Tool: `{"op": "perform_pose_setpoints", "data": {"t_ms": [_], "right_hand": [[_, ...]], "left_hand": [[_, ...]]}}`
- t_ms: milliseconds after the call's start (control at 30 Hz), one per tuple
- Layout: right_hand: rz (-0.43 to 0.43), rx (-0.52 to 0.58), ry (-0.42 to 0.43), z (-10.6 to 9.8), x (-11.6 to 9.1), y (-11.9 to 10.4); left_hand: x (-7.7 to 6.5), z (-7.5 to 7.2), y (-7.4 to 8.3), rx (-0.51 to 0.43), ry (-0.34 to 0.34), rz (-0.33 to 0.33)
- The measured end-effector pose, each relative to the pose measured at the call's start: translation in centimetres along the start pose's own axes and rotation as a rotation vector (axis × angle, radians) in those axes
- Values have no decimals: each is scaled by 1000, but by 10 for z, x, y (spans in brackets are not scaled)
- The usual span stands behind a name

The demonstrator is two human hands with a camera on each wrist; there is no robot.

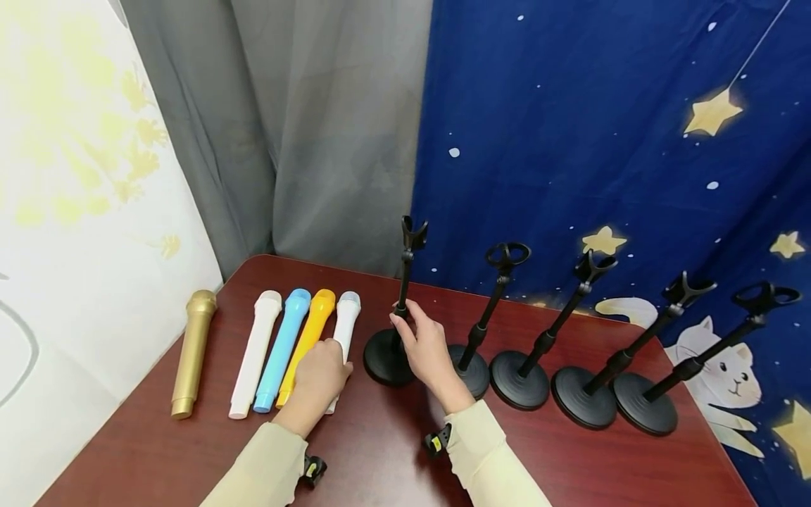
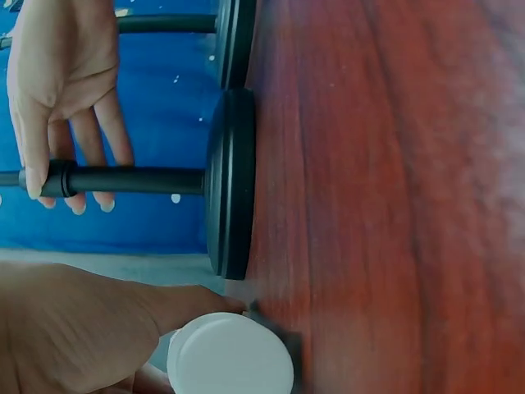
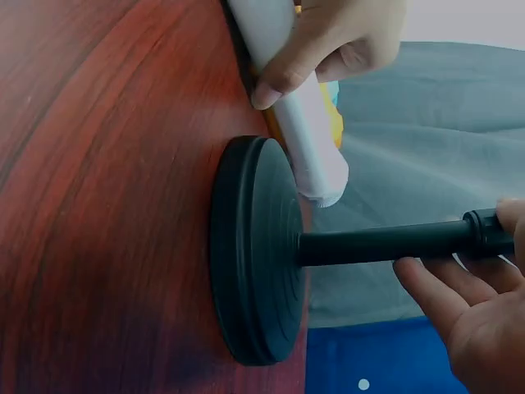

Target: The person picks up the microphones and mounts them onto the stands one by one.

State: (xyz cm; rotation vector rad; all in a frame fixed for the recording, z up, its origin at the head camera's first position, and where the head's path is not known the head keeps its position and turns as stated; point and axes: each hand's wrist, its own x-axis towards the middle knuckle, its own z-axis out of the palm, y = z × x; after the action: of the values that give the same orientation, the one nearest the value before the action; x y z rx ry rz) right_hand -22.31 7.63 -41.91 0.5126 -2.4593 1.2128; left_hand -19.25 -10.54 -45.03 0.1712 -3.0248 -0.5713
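My left hand (image 1: 319,380) holds a white toy microphone (image 1: 346,324) with a pale grey head, its thumb along one side. That microphone lies on the table at the right end of a row; its round white end (image 2: 234,357) shows in the left wrist view. My right hand (image 1: 432,348) grips the collar on the upright of the leftmost black microphone stand (image 1: 404,282), thumb on one side and fingers on the other. The stand's round base (image 3: 271,254) rests on the table beside the white microphone. At its top is an open forked clip (image 1: 415,234).
Left of the held microphone lie a yellow (image 1: 310,334), a blue (image 1: 283,352) and another white microphone (image 1: 255,359), with a gold one (image 1: 193,352) farther left. Several more black stands (image 1: 521,380) line the right side. Curtains (image 1: 342,141) hang behind the reddish-brown table (image 1: 380,451).
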Motion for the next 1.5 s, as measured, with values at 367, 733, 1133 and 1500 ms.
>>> {"op": "perform_pose_setpoints", "data": {"t_ms": [367,733,1133,1500], "right_hand": [[-9,1,2,3,-9,-1],[-60,0,40,-1,-20,-5],[-40,44,23,-6,-35,-4],[-90,44,34,-6,-37,-5]], "left_hand": [[4,8,-9,-26,7,7],[4,2,0,-121,162,69],[15,-47,24,-601,91,132],[31,-88,44,-840,161,233]]}}
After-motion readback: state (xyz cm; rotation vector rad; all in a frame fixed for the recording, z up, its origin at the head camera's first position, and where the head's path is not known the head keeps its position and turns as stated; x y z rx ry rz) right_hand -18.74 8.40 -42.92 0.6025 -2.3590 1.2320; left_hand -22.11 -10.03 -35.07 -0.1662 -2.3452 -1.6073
